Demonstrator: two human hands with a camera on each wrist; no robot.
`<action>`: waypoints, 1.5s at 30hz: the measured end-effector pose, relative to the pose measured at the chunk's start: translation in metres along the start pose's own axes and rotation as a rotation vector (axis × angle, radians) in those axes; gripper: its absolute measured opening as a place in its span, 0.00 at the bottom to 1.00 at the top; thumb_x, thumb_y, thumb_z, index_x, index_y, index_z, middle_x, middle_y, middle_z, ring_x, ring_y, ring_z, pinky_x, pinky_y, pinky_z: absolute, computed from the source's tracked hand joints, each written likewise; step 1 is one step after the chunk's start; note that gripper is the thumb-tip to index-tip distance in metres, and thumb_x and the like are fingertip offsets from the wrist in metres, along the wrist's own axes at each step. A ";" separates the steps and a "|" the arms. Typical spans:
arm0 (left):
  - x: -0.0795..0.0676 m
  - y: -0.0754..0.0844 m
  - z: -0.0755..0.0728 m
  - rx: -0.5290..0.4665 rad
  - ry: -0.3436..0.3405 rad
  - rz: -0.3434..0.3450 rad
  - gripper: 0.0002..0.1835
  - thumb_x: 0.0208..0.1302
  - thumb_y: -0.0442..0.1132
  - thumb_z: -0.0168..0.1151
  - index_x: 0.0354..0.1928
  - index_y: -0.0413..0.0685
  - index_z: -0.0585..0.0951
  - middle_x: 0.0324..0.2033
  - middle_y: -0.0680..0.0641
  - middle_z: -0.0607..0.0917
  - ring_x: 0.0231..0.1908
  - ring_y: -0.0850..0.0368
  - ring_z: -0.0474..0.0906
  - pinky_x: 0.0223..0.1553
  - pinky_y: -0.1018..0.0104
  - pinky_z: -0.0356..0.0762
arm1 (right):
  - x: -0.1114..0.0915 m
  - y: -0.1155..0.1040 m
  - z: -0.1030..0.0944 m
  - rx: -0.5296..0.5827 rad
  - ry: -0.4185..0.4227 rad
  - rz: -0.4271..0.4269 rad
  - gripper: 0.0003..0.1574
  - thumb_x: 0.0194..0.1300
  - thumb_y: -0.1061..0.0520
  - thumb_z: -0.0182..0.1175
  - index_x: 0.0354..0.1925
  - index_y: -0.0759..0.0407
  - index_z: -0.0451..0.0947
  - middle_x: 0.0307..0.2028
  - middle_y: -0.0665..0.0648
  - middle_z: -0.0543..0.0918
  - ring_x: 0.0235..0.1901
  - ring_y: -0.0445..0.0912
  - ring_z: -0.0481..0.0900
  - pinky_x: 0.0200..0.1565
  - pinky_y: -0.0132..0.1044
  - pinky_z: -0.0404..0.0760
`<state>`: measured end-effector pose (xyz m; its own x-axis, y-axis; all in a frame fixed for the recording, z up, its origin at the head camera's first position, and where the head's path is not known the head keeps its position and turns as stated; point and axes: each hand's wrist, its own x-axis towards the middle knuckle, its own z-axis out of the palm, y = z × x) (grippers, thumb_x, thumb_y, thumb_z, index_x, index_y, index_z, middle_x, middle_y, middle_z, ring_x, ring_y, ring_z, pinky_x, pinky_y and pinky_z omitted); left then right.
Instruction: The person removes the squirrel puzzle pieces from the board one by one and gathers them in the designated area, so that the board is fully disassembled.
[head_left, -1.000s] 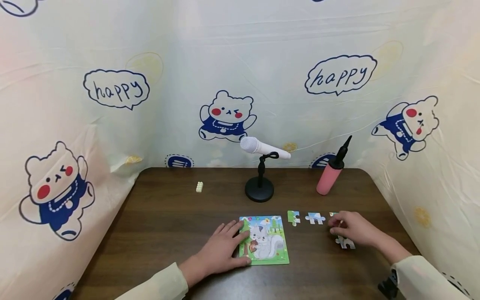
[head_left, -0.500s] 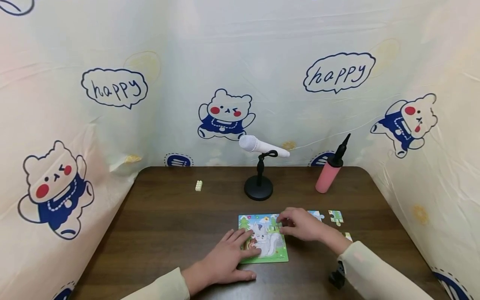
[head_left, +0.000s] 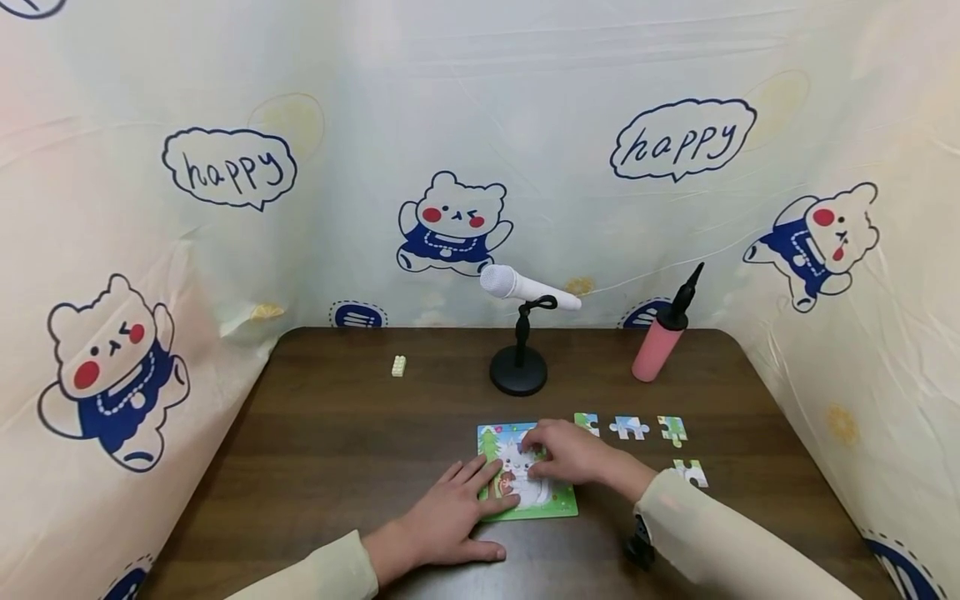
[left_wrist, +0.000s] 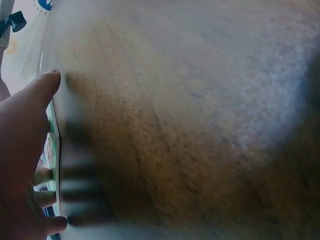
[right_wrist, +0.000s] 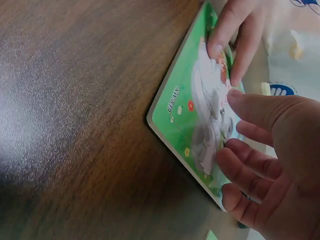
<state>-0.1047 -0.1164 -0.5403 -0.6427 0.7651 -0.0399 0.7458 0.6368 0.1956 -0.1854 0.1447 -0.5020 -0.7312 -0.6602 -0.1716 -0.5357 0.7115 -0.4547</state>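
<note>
A square jigsaw puzzle board with a green border and a squirrel picture lies flat on the table. My left hand rests at its left side, fingers spread over the picture and thumb on the table. Over the upper right of the board is my right hand, its fingers bent and tips on the picture. In the right wrist view, the thumb and fingers stand apart at the board, with no loose piece showing between them. Part of the picture is hidden under both hands.
Several loose puzzle pieces lie right of the board, among them a blue one and a grey-white one. Behind stand a white microphone on a black stand and a pink hand pump. A cream toy brick lies far left.
My right hand has moved left from the loose pieces to the board, leaving a green-edged piece on the table at the right. My left hand has slid slightly downward.
</note>
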 end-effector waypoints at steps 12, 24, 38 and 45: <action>-0.001 0.002 -0.001 -0.001 -0.005 0.002 0.39 0.67 0.76 0.48 0.77 0.75 0.65 0.79 0.40 0.60 0.77 0.36 0.56 0.65 0.31 0.66 | 0.008 -0.009 0.004 -0.045 -0.021 0.065 0.30 0.61 0.45 0.75 0.58 0.53 0.83 0.39 0.48 0.81 0.35 0.40 0.73 0.40 0.37 0.76; -0.001 0.003 -0.003 -0.011 -0.028 -0.012 0.39 0.67 0.77 0.48 0.77 0.76 0.64 0.79 0.40 0.59 0.77 0.35 0.57 0.64 0.31 0.67 | 0.011 -0.010 0.007 -0.004 -0.008 0.109 0.27 0.58 0.48 0.78 0.53 0.54 0.84 0.36 0.49 0.79 0.33 0.42 0.72 0.38 0.37 0.74; -0.001 0.003 -0.002 -0.002 -0.039 -0.019 0.39 0.66 0.78 0.48 0.77 0.78 0.64 0.79 0.40 0.59 0.77 0.35 0.56 0.64 0.30 0.67 | 0.013 -0.001 0.008 0.136 0.035 0.112 0.23 0.56 0.53 0.78 0.49 0.52 0.82 0.34 0.49 0.81 0.31 0.41 0.74 0.35 0.35 0.75; 0.000 0.003 -0.002 -0.017 -0.052 -0.030 0.39 0.66 0.78 0.49 0.77 0.78 0.64 0.79 0.41 0.58 0.78 0.36 0.55 0.65 0.30 0.66 | 0.010 0.002 0.007 0.264 0.072 0.077 0.19 0.61 0.58 0.75 0.49 0.53 0.82 0.33 0.50 0.81 0.30 0.41 0.75 0.33 0.33 0.75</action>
<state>-0.1029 -0.1148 -0.5377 -0.6542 0.7502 -0.0965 0.7234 0.6578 0.2099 -0.1912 0.1379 -0.5105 -0.7987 -0.5811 -0.1559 -0.3560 0.6654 -0.6562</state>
